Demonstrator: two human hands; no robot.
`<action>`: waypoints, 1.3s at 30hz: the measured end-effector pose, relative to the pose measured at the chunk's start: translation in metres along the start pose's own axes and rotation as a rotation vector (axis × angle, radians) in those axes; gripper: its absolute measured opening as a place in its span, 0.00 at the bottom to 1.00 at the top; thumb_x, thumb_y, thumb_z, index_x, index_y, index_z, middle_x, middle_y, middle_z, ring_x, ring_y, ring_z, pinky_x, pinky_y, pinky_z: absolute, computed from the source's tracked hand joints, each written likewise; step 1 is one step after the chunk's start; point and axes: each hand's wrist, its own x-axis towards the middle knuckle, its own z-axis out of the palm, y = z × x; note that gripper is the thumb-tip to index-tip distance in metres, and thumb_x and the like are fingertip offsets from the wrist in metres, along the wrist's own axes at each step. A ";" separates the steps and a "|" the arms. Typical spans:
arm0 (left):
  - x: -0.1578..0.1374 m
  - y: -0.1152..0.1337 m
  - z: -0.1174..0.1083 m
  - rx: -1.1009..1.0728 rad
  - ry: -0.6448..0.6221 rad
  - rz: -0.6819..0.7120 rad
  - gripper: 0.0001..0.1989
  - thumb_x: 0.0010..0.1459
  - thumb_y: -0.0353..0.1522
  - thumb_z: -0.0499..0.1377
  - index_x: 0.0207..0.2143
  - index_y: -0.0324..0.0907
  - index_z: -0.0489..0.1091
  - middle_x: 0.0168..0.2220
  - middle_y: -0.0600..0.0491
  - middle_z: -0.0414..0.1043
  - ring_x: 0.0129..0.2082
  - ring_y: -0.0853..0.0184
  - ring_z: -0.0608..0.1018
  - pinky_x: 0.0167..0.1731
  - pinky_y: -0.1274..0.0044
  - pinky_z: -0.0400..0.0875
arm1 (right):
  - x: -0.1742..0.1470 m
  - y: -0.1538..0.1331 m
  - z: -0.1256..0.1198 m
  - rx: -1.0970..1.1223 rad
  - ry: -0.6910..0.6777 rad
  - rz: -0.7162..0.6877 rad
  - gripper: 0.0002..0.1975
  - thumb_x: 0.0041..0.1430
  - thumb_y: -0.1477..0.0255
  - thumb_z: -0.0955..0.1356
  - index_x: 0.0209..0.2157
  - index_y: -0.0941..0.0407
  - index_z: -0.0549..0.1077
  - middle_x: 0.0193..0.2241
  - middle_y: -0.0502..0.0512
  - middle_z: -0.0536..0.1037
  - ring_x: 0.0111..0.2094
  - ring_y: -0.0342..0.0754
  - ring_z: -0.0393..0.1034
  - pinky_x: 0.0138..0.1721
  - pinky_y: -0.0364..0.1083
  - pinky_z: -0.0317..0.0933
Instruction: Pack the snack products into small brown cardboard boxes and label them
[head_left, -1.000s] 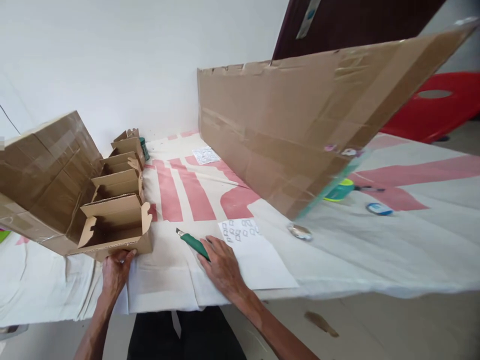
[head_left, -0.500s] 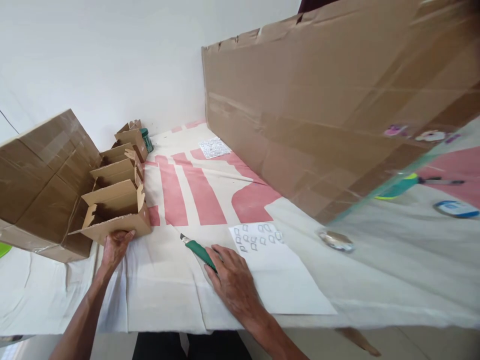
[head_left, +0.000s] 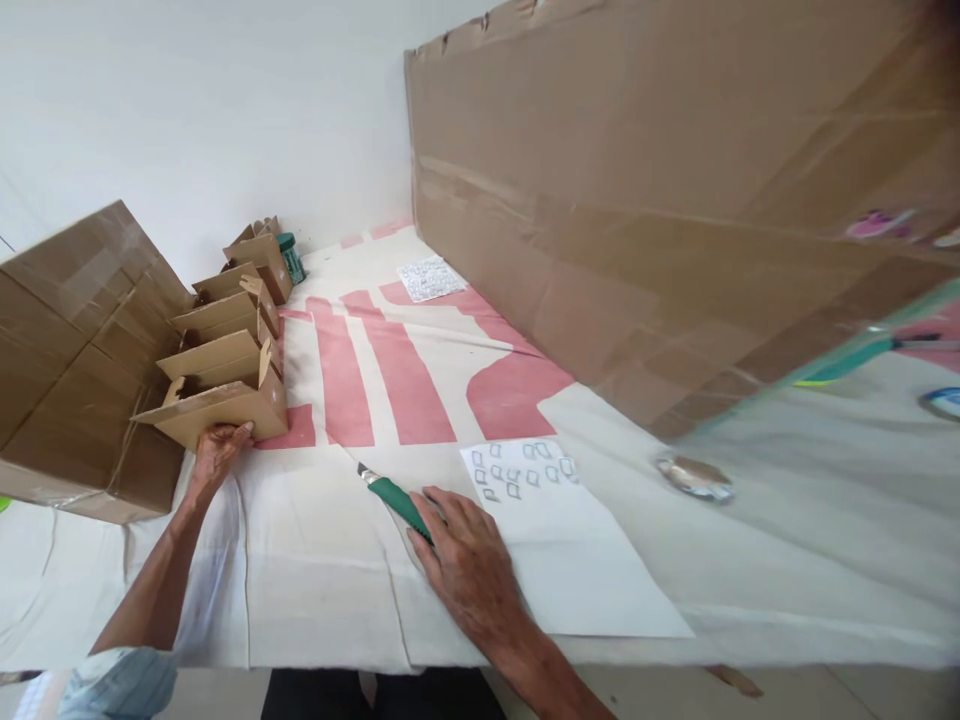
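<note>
Cardboard sheet leans upright across the table. Your left hand presses the nearest small box with fingers curled against its front. Your right hand lies flat, fingers spread, touching the green knife beside the paper.

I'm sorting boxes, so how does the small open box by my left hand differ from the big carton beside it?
The small open box has its flaps up; the big carton is closed and taped. The small open box is far smaller and touched by the left hand; the big carton is untouched. Both are brown cardboard.
</note>
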 end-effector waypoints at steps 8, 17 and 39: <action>0.014 0.013 0.002 -0.037 0.035 -0.073 0.18 0.50 0.47 0.65 0.24 0.41 0.80 0.23 0.47 0.82 0.32 0.53 0.85 0.33 0.71 0.79 | 0.008 -0.006 -0.010 0.028 -0.113 0.073 0.20 0.67 0.75 0.67 0.58 0.56 0.74 0.54 0.66 0.78 0.54 0.61 0.69 0.54 0.59 0.65; 0.025 0.011 -0.021 0.133 -0.010 -0.115 0.16 0.55 0.44 0.66 0.27 0.40 0.80 0.27 0.48 0.84 0.40 0.52 0.84 0.41 0.69 0.79 | 0.014 -0.007 -0.013 0.053 -0.152 0.116 0.21 0.65 0.76 0.69 0.59 0.55 0.73 0.55 0.65 0.77 0.54 0.61 0.69 0.55 0.60 0.64; -0.064 0.049 0.013 0.403 -0.160 0.278 0.15 0.57 0.43 0.62 0.40 0.43 0.81 0.45 0.44 0.85 0.43 0.51 0.85 0.47 0.66 0.78 | 0.026 -0.033 -0.019 0.265 -0.241 -0.033 0.20 0.66 0.70 0.73 0.58 0.59 0.75 0.50 0.62 0.79 0.49 0.57 0.71 0.51 0.56 0.69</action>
